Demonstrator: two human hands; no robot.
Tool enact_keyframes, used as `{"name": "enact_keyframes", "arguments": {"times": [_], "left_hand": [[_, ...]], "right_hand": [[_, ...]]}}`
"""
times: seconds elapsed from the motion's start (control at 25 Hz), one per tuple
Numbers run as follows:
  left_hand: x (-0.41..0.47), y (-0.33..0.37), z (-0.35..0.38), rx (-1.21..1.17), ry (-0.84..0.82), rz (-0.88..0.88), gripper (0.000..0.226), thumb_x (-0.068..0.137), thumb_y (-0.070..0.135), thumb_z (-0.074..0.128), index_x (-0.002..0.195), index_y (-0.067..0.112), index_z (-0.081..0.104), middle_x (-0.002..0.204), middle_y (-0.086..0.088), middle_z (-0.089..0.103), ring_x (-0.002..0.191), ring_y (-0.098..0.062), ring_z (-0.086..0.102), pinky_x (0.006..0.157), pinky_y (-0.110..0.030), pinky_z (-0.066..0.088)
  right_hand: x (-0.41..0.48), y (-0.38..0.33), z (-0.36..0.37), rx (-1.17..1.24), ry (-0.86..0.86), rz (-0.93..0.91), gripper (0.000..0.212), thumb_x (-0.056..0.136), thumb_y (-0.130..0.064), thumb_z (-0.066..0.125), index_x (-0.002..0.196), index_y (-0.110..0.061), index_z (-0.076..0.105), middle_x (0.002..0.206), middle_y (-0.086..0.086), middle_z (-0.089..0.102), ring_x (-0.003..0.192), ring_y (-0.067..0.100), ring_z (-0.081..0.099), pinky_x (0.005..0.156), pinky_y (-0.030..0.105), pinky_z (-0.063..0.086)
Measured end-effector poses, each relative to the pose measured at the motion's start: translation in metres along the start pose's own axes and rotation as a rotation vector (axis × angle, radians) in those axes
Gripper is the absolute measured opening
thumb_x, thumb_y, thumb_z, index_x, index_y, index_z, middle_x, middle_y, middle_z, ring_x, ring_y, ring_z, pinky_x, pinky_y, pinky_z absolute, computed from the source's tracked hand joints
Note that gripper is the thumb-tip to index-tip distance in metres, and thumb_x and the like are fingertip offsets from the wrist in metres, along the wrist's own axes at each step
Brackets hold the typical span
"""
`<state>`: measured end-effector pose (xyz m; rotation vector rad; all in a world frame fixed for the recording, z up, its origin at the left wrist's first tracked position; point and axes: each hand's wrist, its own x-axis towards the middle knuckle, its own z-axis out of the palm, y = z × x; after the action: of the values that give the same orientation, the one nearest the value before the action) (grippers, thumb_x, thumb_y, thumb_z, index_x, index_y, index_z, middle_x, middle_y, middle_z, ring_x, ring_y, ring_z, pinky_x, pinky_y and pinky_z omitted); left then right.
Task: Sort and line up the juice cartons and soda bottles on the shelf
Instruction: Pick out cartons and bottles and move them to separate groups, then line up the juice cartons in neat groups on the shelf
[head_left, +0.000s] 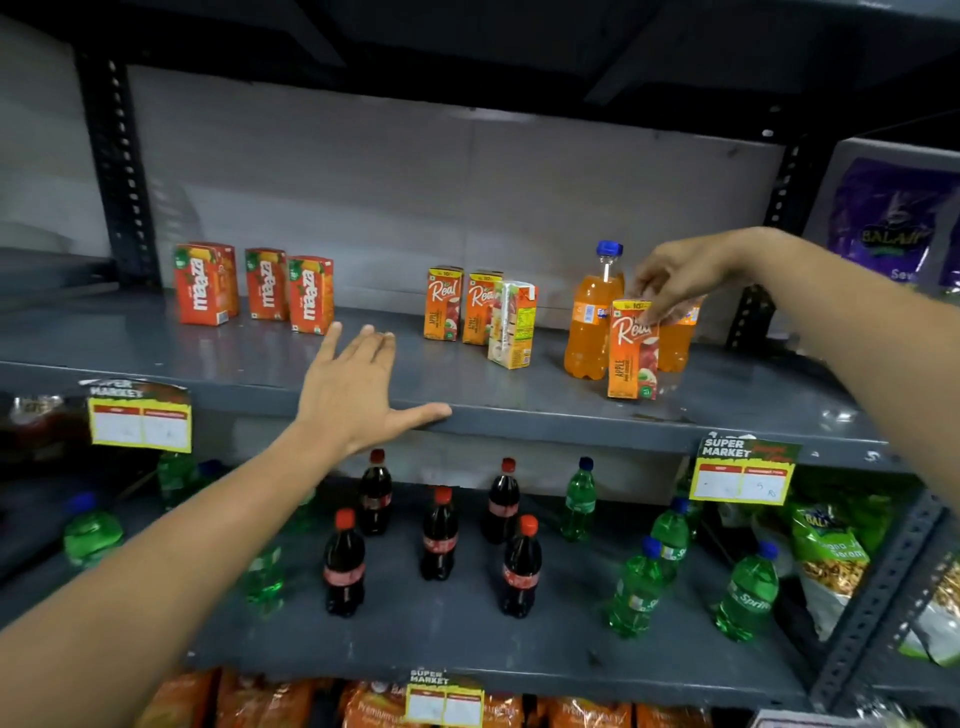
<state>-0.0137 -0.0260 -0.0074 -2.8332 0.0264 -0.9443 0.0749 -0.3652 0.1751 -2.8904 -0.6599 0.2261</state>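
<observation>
On the grey middle shelf (260, 384) stand three red Maaza cartons (254, 286) at the left and three Real apple juice cartons (478, 312) in the middle, the rightmost turned sideways. To the right are two orange soda bottles (589, 322), one half hidden behind a fourth Real carton (631, 353). My right hand (680, 278) pinches the top of that fourth carton, which stands on the shelf. My left hand (358, 384) lies flat and open on the shelf's front edge, holding nothing.
The shelf below holds several cola bottles (439, 535) and green Sprite bottles (639, 587). Price tags (745, 470) hang from the shelf edges. Snack bags (831, 556) sit at the lower right, a purple bag (891, 223) at the upper right. Black uprights (117, 166) frame the shelf.
</observation>
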Motion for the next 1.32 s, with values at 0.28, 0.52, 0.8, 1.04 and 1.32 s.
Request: {"name": "enact_keyframes", "arguments": {"times": [0.28, 0.52, 0.8, 1.04, 1.32], "left_hand": [[-0.011, -0.082, -0.001, 0.038, -0.042, 0.018, 0.128, 0.060, 0.096, 0.000, 0.140, 0.005, 0.040, 0.146, -0.010, 0.045, 0.139, -0.021, 0.033, 0.120, -0.046, 0.003], [-0.009, -0.104, 0.008, -0.017, -0.031, 0.062, 0.127, 0.061, 0.098, 0.007, 0.142, 0.004, 0.037, 0.147, -0.010, 0.044, 0.140, -0.021, 0.033, 0.120, -0.044, 0.000], [-0.008, -0.106, 0.014, -0.067, 0.044, 0.090, 0.124, 0.063, 0.097, 0.014, 0.137, 0.003, 0.044, 0.140, -0.011, 0.052, 0.134, -0.022, 0.042, 0.118, -0.044, 0.010], [-0.018, -0.123, 0.004, -0.067, 0.063, 0.112, 0.122, 0.065, 0.095, 0.009, 0.146, 0.006, 0.028, 0.153, -0.008, 0.034, 0.145, -0.019, 0.021, 0.120, -0.045, 0.000], [-0.051, -0.200, -0.015, -0.241, 0.260, 0.028, 0.109, 0.072, 0.091, 0.021, 0.139, 0.007, 0.041, 0.143, -0.008, 0.049, 0.139, -0.018, 0.035, 0.119, -0.045, 0.011]], "right_hand": [[0.026, -0.120, 0.013, 0.057, 0.028, -0.179, 0.038, 0.079, -0.012, 0.071, 0.115, -0.010, 0.060, 0.106, 0.007, 0.067, 0.095, 0.019, 0.066, 0.065, 0.018, 0.055], [0.096, -0.178, 0.014, -0.014, 0.178, -0.166, 0.042, 0.079, -0.011, 0.071, 0.118, -0.005, 0.057, 0.110, 0.015, 0.065, 0.092, 0.024, 0.064, 0.071, 0.026, 0.053], [0.149, -0.163, 0.039, -0.211, 0.238, -0.008, 0.048, 0.079, -0.018, 0.070, 0.123, -0.013, 0.053, 0.124, 0.013, 0.059, 0.107, 0.028, 0.057, 0.090, 0.039, 0.050], [0.150, -0.180, 0.045, -0.263, 0.347, 0.041, 0.053, 0.076, -0.025, 0.073, 0.123, -0.012, 0.054, 0.127, 0.012, 0.057, 0.114, 0.029, 0.054, 0.092, 0.036, 0.044], [0.182, -0.297, 0.066, -0.148, 0.452, -0.131, 0.056, 0.079, -0.039, 0.068, 0.123, -0.010, 0.052, 0.125, 0.013, 0.058, 0.109, 0.029, 0.056, 0.087, 0.033, 0.046]]}}
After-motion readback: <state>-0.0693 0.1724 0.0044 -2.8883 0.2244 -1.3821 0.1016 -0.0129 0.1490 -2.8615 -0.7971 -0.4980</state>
